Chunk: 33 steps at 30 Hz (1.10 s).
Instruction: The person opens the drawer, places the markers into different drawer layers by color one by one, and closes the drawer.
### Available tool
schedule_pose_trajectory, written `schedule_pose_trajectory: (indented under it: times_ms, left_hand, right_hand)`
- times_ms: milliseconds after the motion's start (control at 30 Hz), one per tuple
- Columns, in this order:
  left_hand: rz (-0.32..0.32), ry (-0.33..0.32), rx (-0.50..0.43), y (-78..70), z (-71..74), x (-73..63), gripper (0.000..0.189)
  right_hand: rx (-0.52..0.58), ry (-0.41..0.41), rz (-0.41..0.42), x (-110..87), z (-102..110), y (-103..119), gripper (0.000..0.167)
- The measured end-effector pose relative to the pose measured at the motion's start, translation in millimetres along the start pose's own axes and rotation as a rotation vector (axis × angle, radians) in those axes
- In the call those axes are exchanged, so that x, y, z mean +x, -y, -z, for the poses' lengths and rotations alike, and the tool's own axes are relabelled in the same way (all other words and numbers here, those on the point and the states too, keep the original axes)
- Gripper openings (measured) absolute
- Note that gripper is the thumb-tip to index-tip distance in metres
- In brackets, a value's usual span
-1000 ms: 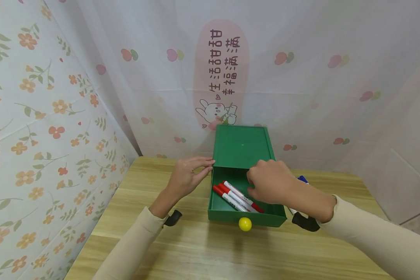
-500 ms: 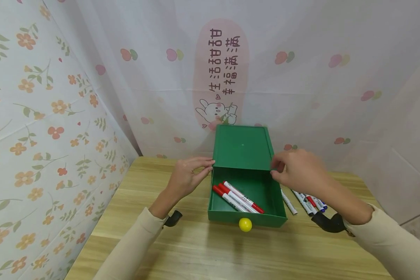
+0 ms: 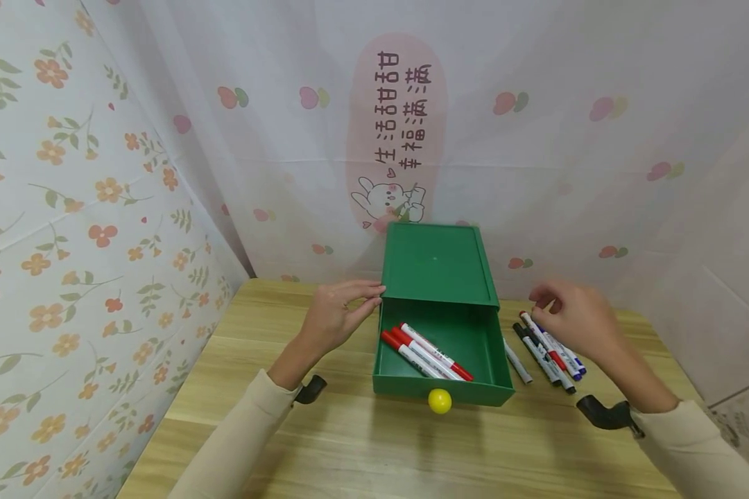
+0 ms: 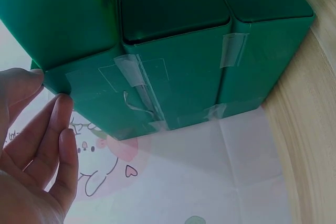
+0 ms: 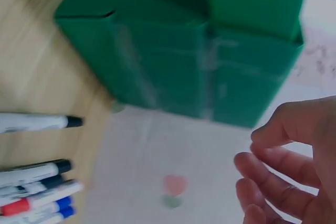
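Note:
A green drawer box (image 3: 440,263) stands at the table's back. Its drawer (image 3: 444,389), with a yellow knob (image 3: 440,400), is pulled out. Three red-capped markers (image 3: 427,355) lie inside at the left. My left hand (image 3: 332,312) touches the box's upper left front corner with its fingertips; the left wrist view shows thumb and index finger (image 4: 64,103) at that corner. Over several markers (image 3: 552,355) on the table hovers my right hand (image 3: 577,315), its fingers loosely curled. The right wrist view shows nothing between its thumb and fingers (image 5: 252,166).
Among the loose markers are black, blue and red caps. One grey-white marker (image 3: 517,362) lies close along the drawer's right side. Clear tape (image 4: 131,70) joins the box's sections. A patterned curtain (image 3: 287,173) hangs behind the wooden table (image 3: 349,443).
My right hand has come out of the drawer and moved right, over the loose markers. The left hand keeps its place at the box corner, and the three red-capped markers have not moved.

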<state>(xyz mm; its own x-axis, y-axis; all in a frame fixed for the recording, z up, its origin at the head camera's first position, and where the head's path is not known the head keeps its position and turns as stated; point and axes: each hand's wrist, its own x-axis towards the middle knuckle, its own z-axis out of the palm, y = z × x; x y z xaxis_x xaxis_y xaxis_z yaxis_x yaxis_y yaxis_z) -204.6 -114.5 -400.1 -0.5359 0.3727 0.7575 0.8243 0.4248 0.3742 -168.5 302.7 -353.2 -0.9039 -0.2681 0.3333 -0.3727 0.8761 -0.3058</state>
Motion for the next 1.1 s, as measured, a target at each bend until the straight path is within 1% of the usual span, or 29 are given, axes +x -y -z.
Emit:
schedule_pose_trajectory:
  times_ms: [133, 233, 367, 567, 833, 1100]
  left_hand:
    - [-0.008, -0.005, 0.011, -0.1, -0.6, -0.2, 0.022]
    - [-0.006, -0.003, 0.019, -0.4, -0.7, -0.3, 0.023]
    - [-0.001, 0.002, 0.016, -0.6, -0.7, -0.3, 0.023]
    - [-0.002, 0.008, 0.015, -0.3, -0.8, 0.3, 0.024]
    - [-0.005, 0.007, 0.020, -0.8, -0.6, 0.2, 0.024]
    - [0.004, 0.011, 0.019, -0.2, -0.1, 0.0, 0.024]
  right_hand:
    - [0.002, -0.023, -0.026, -8.9, -16, -23, 0.010]
    - [0.012, -0.023, -0.054, -15.5, -28, -39, 0.013]
    - [0.032, 0.019, -0.118, -23.2, -41, -59, 0.018]
    - [0.020, 0.072, -0.203, -36.4, -60, -87, 0.023]
    - [0.020, 0.125, -0.311, -47.7, -76, -108, 0.025]
    - [0.027, 0.164, -0.398, -52.5, -84, -117, 0.025]
